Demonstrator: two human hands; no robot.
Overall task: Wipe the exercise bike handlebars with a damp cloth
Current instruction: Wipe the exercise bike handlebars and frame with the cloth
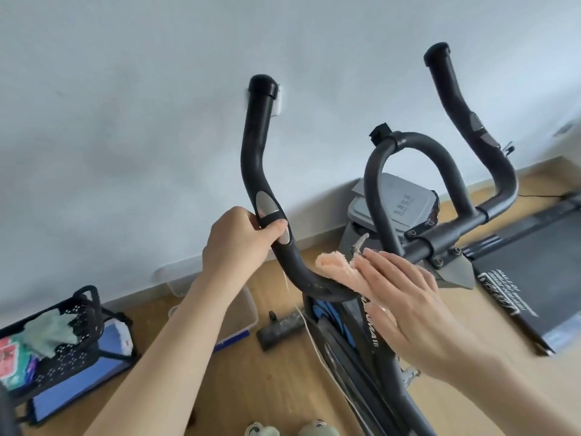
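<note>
Your left hand (243,239) gripped the left bar of the black handlebars (261,171), fingers (276,228) clenched around the tube just below its silver sensor plate (265,204), the thumb lying over the front. The bare forearm rose from the lower left, wrist bent slightly upward.

Your right hand (408,305) lay flat and released, fingers straight and together, palm pressing the peach cloth (342,272) against the low curve of the handlebars where the left bar bends toward the central clamp (440,242). The cloth was bunched, one fold sticking up past the fingertips, the rest pinned between palm and tube. The right forearm entered from the lower right corner, angled up and to the left.

The right bar and the inner loop stood untouched above, against a pale wall. On the wooden floor (276,388), a black perforated basket (67,347) sat at the left edge, a clear plastic tub (242,306) near the wall beneath your left arm, and a treadmill (534,278) to the right.
</note>
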